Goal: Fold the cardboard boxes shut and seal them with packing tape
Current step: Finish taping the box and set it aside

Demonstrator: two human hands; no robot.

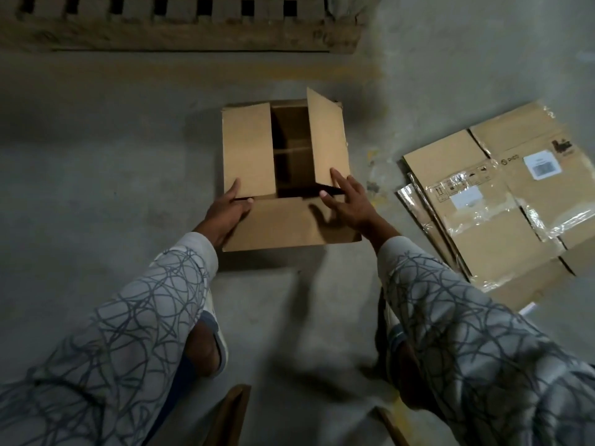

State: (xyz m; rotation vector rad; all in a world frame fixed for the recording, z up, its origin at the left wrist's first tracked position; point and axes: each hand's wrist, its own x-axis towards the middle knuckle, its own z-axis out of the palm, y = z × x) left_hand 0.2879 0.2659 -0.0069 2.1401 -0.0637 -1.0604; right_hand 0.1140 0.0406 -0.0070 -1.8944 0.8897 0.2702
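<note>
– On the grey concrete floor, just ahead of the person's knees, stands the plain brown cardboard box (289, 226). Which step is this?

– Folding the top shut. The left flap (248, 149) already lies nearly flat over the opening. The right flap (326, 140) stands tilted up, with a dark gap between the two.

– And the hands?

– The left hand (227, 209) rests with straight fingers on the left flap's near corner and its thumb at the edge, pressing rather than clutching. The right hand (349, 206) is spread, fingertips touching the near bottom corner of the raised flap. It grasps nothing.

– So what comes next?

– Probably pushing that right flap down until its edge meets the left one, while the left hand keeps its side flat. Then the seam needs tape, and no roll is in view.

– Anything else around?

– Flattened tan cartons with clear tape and white labels (492, 214) lie well apart on the right. A rough wooden pallet (177, 30) is beyond.
</note>
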